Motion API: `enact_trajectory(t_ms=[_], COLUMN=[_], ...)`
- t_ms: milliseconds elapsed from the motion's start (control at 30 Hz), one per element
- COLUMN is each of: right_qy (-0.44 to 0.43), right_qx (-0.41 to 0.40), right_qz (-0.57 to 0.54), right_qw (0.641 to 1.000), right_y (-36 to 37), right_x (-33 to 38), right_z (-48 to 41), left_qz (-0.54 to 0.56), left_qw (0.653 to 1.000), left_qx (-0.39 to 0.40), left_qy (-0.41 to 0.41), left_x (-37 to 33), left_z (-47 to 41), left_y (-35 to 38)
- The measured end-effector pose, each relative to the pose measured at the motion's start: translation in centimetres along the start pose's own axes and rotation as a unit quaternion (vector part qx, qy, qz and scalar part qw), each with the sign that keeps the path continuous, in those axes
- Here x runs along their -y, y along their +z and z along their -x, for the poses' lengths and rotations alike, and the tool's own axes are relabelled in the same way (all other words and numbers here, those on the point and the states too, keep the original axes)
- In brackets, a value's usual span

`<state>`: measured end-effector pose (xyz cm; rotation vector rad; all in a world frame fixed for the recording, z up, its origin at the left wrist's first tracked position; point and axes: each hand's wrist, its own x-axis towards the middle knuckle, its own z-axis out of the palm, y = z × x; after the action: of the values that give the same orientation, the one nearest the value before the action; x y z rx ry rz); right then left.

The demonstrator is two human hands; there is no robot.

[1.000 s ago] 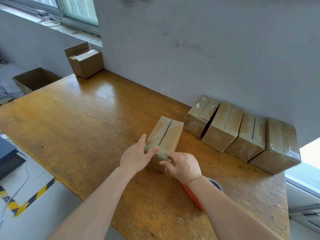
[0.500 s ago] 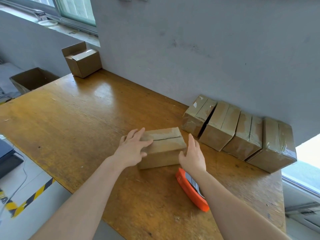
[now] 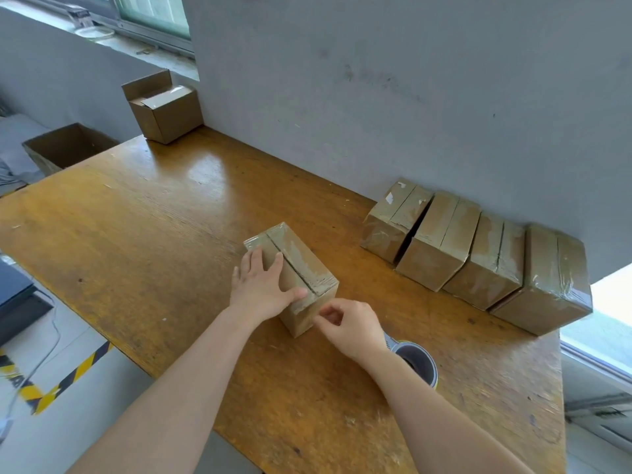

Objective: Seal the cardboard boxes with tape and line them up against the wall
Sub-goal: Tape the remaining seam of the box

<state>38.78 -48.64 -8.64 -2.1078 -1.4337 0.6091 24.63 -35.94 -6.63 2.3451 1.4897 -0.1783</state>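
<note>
A glossy, scuffed wooden tabletop stands against a grey wall, with a window above its far left corner. Yellow-and-black floor tape runs below the left edge.

The box lies mid-table, nearer the front edge, its taped seam up. The left hand presses flat on its top, fingers straight. The right hand is curled at the box's near end, thumb and forefinger together. I cannot tell whether they pinch tape or only touch the cardboard.

Four sealed boxes line the wall along the far edge, towards the right corner. An open box sits at the far left corner. A larger carton stands off the table beyond the left edge.

The right forearm hides most of the tape roll near the front right. A dark object is cut off at the left. White scraps on the row's leftmost box are too small to read.
</note>
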Motion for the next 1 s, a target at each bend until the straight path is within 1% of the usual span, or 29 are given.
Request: enact_trajectory(t_ms=[67, 133, 200, 267, 333, 467, 567, 633, 700, 767, 867, 933, 1000], right_qy=[0.053, 0.137, 0.221, 0.267, 0.281, 0.273, 0.281, 0.291, 0.282, 0.267, 0.198, 0.136, 0.092], right_qx=[-0.035, -0.043, 0.008, 0.069, 0.096, 0.093, 0.133, 0.141, 0.103, 0.045, -0.056, -0.137, -0.176], right_qz=[0.060, 0.141, 0.216, 0.254, 0.270, 0.283, 0.287, 0.269, 0.235, 0.173, 0.059, -0.020, -0.090], right_qw=[0.996, 0.979, 0.951, 0.927, 0.916, 0.915, 0.906, 0.907, 0.925, 0.947, 0.977, 0.981, 0.976], right_y=[-1.0, -2.1, -2.9, -3.2, -3.2, -3.4, -3.4, -2.8, -2.4, -2.6, -3.4, -4.3, -5.0], right_x=[-0.7, -1.7, -2.5, -3.1, -3.3, -3.0, -3.1, -3.6, -4.3, -4.6, -3.7, -2.5, -1.1], right_z=[0.3, 0.7, 1.2, 1.9, 2.5, 2.8, 3.5, 4.2, 4.7, 4.8, 4.9, 4.8, 4.4], left_qz=[0.060, 0.123, 0.154, 0.172, 0.180, 0.188, 0.182, 0.171, 0.168, 0.166, 0.153, 0.129, 0.124], left_qw=[0.997, 0.990, 0.983, 0.979, 0.977, 0.975, 0.977, 0.980, 0.981, 0.982, 0.984, 0.988, 0.987], left_qx=[0.038, 0.069, 0.085, 0.088, 0.083, 0.081, 0.071, 0.051, 0.026, 0.006, 0.002, 0.006, -0.006], left_qy=[0.010, 0.029, 0.054, 0.069, 0.077, 0.085, 0.088, 0.090, 0.090, 0.089, 0.088, 0.087, 0.104], left_x=[0.7, 1.1, 1.1, 0.7, 0.3, -0.1, -0.4, -0.5, -0.4, -0.3, -0.6, -0.9, -1.4], left_z=[-0.2, -0.4, -0.6, -0.6, -0.6, -0.2, 0.2, 0.4, 0.7, 0.9, 1.4, 1.8, 2.3], left_y=[-0.5, -0.9, -0.9, -0.8, -0.5, -0.1, 0.1, 0.3, 0.5, 0.7, 0.6, 0.2, -0.4])
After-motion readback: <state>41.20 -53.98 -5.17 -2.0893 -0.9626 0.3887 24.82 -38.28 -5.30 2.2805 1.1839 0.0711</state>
